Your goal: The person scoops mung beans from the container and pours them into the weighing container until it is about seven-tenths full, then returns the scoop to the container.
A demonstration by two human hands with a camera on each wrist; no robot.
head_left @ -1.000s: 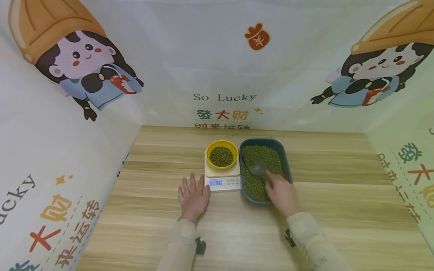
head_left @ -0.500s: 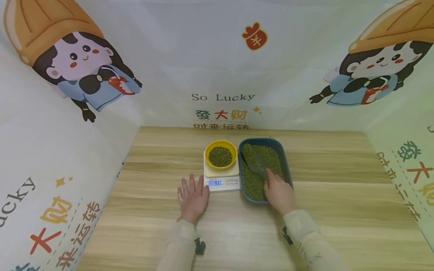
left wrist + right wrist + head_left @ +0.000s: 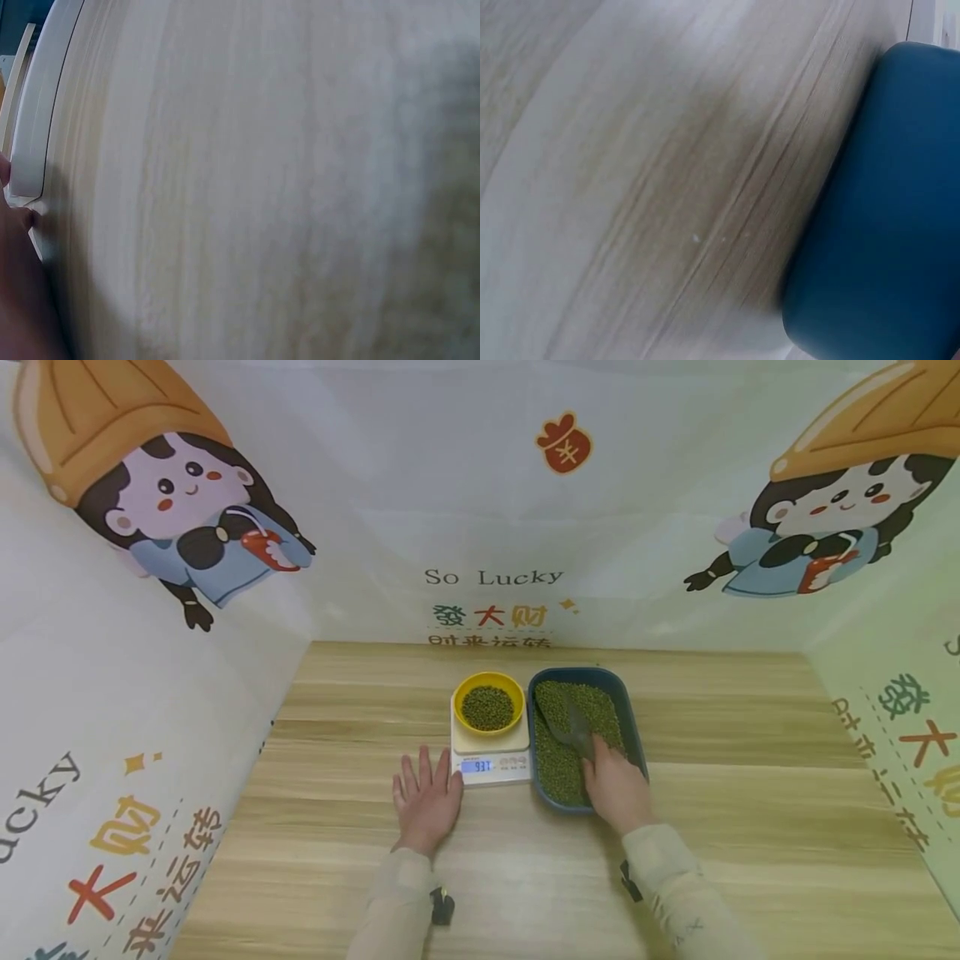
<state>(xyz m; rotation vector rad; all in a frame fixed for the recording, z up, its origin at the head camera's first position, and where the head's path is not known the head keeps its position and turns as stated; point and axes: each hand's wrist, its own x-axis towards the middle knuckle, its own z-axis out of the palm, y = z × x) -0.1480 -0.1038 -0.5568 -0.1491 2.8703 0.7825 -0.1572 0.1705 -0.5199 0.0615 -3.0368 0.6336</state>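
In the head view my right hand (image 3: 618, 789) grips the handle of a dark grey scoop (image 3: 579, 731) inside a blue rectangular tub (image 3: 636, 727). Small green beans, looking like mung beans (image 3: 562, 772), fill the tub, and some lie in the scoop's bowl. My left hand (image 3: 427, 806) rests with spread fingers on the table, its thumb right at the corner of a white kitchen scale (image 3: 517, 774). A yellow bowl (image 3: 459, 714) of the same beans sits on the scale, whose display is lit. The right wrist view shows mostly the tub's outer wall (image 3: 885, 210).
The wood-grain table (image 3: 360, 710) is bounded at the back and sides by a pale printed cloth (image 3: 375, 485). Scale and tub stand side by side, nearly touching. In the left wrist view the scale's edge (image 3: 41, 112) lies at the far left.
My right hand has shifted slightly left, and the scoop's handle has swung a little with it inside the tub. The left hand, scale and bowl stay put.
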